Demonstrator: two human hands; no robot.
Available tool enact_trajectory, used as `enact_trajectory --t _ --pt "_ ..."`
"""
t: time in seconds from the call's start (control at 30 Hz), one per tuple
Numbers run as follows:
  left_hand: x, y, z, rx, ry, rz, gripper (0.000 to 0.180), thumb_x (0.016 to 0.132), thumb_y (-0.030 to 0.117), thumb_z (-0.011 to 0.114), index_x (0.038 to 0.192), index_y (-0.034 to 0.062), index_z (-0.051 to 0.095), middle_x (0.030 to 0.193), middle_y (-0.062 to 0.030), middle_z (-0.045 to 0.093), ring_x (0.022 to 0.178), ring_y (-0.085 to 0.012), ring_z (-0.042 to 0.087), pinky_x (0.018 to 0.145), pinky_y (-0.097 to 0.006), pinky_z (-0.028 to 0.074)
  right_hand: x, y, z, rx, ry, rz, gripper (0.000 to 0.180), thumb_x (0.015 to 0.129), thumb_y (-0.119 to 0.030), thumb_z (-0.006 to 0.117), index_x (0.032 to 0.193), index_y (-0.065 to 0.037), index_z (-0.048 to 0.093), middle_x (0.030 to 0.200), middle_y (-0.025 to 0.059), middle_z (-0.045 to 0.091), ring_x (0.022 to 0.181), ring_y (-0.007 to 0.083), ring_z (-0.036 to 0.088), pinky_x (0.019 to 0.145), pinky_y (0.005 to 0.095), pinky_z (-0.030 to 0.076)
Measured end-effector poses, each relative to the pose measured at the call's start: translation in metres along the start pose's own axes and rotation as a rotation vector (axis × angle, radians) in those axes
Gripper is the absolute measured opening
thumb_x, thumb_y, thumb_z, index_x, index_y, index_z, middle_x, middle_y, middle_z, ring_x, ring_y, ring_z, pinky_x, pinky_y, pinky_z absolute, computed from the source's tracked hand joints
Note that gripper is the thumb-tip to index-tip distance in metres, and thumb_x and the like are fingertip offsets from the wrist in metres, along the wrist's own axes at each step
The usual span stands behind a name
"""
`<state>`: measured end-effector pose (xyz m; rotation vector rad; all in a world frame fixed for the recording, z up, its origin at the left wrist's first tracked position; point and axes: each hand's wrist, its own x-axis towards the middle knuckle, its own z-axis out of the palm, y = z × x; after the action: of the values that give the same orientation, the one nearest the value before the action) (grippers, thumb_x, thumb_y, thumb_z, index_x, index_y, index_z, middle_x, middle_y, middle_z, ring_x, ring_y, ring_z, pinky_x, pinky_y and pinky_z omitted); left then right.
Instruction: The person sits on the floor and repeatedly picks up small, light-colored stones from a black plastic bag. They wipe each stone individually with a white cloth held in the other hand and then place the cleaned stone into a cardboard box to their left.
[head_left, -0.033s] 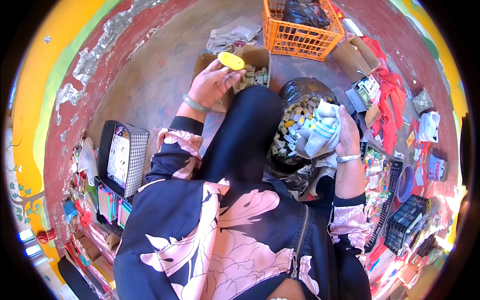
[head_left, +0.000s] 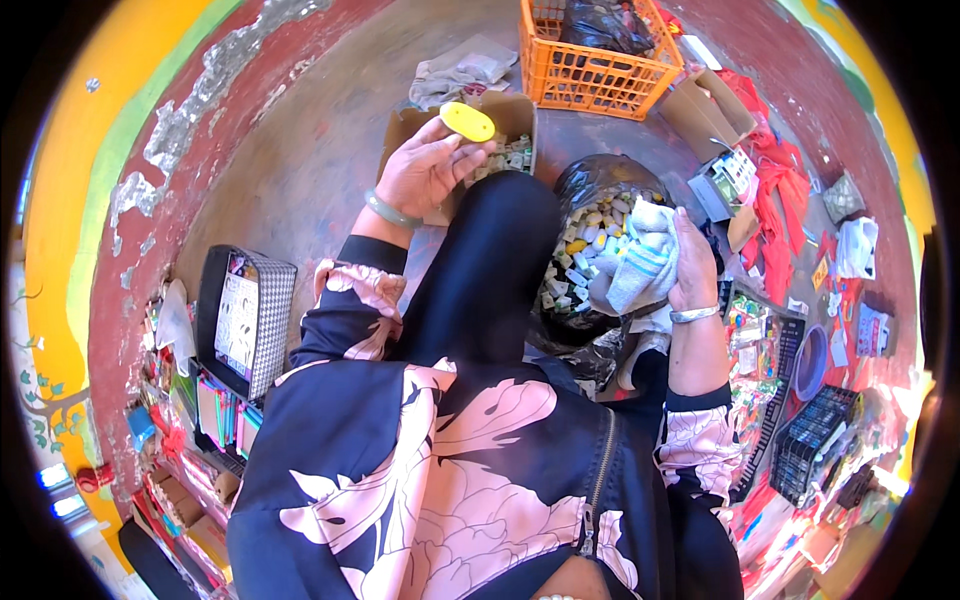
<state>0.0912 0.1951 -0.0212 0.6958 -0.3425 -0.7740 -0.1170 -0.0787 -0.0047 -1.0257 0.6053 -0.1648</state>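
My left hand (head_left: 425,170) is raised above a cardboard box (head_left: 404,130). Between its thumb and fingers it pinches a flat yellow oval piece (head_left: 467,122) with small dark spots on its face. Small pale blocks (head_left: 512,155) lie inside that box, partly hidden by my knee. On the right, my right hand (head_left: 694,265) grips a pale blue-grey cloth (head_left: 642,262), bunched up. The cloth lies over the edge of an open black plastic bag (head_left: 600,175). White, yellow and grey oval pieces (head_left: 612,222) and pale blocks (head_left: 568,285) fill the bag.
Beyond the bag stands an orange plastic crate (head_left: 590,80) with a black bag inside. Cardboard boxes (head_left: 712,112) and red cloth (head_left: 782,205) lie at the right, near a black tray (head_left: 780,385) and a purple basin (head_left: 808,363). A checkered case (head_left: 272,325) stands left.
The yellow oval piece has tilted slightly in my left hand, showing more of its face. The whole view has shifted a little. My right hand keeps its hold on the cloth.
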Motion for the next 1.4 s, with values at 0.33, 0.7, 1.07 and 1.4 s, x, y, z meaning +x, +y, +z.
enact_trajectory --t 0.33,0.7,1.07,1.4 --pt "0.006 -0.050 0.129 -0.334 -0.171 -0.204 0.024 0.085 0.002 0.050 0.108 -0.0022 0.045 0.112 -0.0184 0.050 0.109 -0.0328 0.049 0.081 -0.033 0.052 -0.016 -0.014 -0.003 0.078 0.021 -0.089 0.036 0.091 -0.030 0.043 0.099 0.003 0.056 0.089 0.0128 0.061 0.076 0.0207 0.060 0.069 0.0312 0.050" --pt "-0.007 -0.109 0.167 0.638 -0.094 0.089 0.037 0.074 -0.010 0.060 0.108 0.0004 0.049 0.099 -0.0042 0.055 0.092 -0.0106 0.054 0.081 -0.024 0.045 -0.040 -0.021 0.004 -0.280 0.119 -0.427 0.041 0.091 -0.038 0.041 0.102 -0.003 0.057 0.092 0.0114 0.060 0.082 0.0188 0.059 0.071 0.0293 0.046" --pt "-0.013 -0.122 0.174 1.193 -0.332 0.502 0.032 0.068 -0.007 0.066 0.097 0.0000 0.053 0.098 -0.0086 0.056 0.091 -0.0172 0.058 0.075 -0.026 0.048 -0.034 0.004 0.008 -0.528 0.263 -0.543 0.034 0.088 -0.029 0.044 0.092 0.003 0.057 0.074 0.0169 0.061 0.070 0.0261 0.061 0.065 0.0320 0.046" --pt "-0.013 -0.125 0.160 0.334 -0.175 -0.057 0.027 0.081 0.000 0.054 0.107 0.0009 0.048 0.102 -0.0064 0.054 0.102 -0.0157 0.051 0.086 -0.028 0.042 -0.026 0.011 0.002 0.055 0.032 -0.049 0.027 0.089 -0.025 0.048 0.093 -0.001 0.059 0.084 0.0055 0.061 0.076 0.0116 0.057 0.069 0.0247 0.045"
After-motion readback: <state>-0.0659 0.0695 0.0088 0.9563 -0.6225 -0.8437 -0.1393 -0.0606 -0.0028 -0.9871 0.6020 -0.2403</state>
